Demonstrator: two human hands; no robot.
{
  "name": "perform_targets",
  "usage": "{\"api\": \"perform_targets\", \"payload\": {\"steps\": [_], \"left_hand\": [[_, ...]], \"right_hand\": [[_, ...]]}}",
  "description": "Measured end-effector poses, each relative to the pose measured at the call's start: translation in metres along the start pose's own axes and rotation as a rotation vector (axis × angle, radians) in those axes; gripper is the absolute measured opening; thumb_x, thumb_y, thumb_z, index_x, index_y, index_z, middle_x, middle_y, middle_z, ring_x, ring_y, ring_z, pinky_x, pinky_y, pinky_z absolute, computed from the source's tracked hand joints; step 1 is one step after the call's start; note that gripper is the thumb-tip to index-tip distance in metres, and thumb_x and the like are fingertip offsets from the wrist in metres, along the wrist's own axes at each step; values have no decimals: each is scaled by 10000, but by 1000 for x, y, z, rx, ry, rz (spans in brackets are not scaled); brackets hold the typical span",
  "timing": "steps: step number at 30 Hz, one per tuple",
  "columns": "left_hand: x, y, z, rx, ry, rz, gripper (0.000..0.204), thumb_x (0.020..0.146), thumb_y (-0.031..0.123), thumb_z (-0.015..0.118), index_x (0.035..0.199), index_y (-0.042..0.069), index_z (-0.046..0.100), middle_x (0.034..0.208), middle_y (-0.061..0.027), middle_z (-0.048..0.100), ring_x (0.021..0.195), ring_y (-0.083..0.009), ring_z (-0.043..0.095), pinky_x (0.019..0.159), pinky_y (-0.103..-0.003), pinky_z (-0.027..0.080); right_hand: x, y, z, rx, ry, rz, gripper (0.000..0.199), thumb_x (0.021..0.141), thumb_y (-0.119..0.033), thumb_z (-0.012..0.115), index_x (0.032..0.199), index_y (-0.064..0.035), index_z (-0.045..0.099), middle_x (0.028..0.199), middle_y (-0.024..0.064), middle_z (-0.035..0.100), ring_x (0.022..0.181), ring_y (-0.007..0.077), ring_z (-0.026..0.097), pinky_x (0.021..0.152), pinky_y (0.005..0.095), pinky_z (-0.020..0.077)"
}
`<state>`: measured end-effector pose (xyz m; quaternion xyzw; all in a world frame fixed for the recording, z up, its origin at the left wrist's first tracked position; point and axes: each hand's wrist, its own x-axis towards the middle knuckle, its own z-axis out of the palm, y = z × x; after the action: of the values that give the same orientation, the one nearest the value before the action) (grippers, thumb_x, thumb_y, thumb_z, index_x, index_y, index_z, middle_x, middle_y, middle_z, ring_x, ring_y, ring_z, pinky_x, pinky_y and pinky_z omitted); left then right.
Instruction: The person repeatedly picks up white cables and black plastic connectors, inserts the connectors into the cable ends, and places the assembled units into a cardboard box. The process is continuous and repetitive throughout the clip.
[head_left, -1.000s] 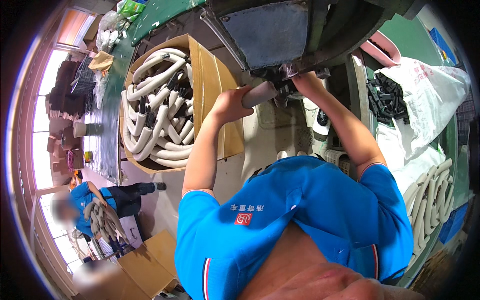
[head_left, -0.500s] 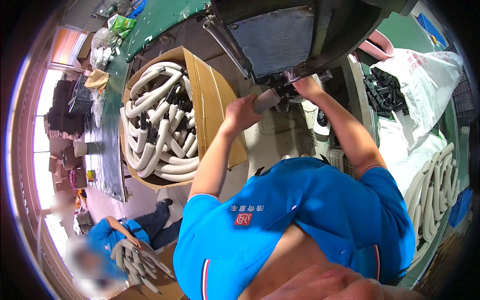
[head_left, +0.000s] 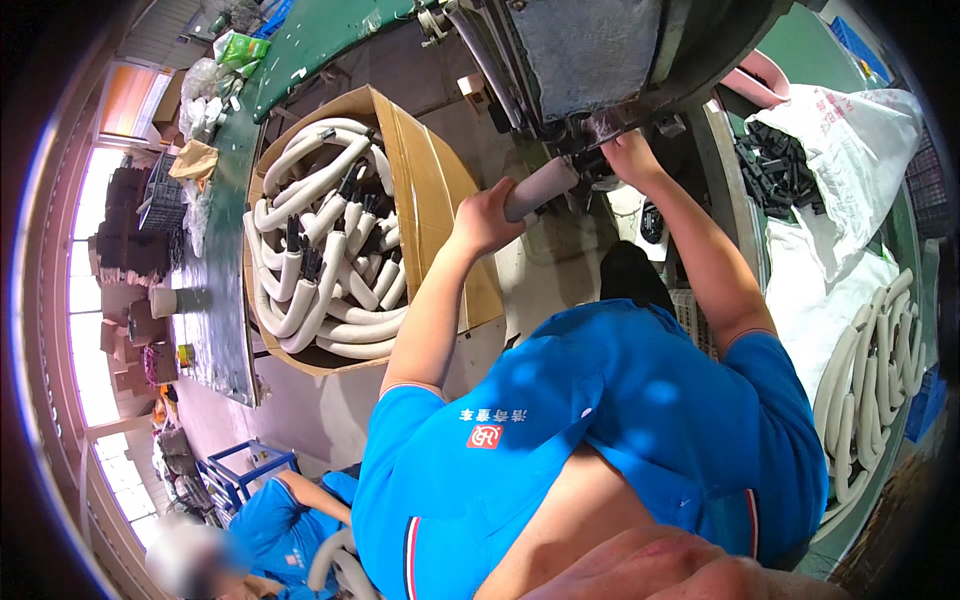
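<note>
Matt foam-like tube (head_left: 540, 188), brown cardboard box (head_left: 440, 190), dull metal machine (head_left: 600, 50).

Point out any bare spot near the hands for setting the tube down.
Bare floor shows between the box and the machine, under the tube in the left hand. Crowded: the box is packed with tubes, and the right hand is tight against the machine.
</note>
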<state>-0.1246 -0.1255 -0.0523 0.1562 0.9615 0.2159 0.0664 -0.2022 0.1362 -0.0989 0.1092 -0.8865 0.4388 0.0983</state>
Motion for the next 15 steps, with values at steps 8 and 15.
{"api": "perform_targets", "payload": {"steps": [8,15], "left_hand": [[5,2,-3,72,-32,-14,534,627,283,664,1122,137,528,891,-187,640,845,-359,620,738,-442,494],[5,3,-17,23,51,43,612,619,274,691,1185,119,521,920,-195,641,866,-360,618,757,-436,495]], "right_hand": [[-8,1,2,-27,33,31,406,904,-341,374,992,16,546,918,288,583,921,451,537,800,484,425],[-1,-7,-3,-47,109,-113,318,886,-267,432,893,12,585,841,261,597,854,423,572,746,454,450]]}}
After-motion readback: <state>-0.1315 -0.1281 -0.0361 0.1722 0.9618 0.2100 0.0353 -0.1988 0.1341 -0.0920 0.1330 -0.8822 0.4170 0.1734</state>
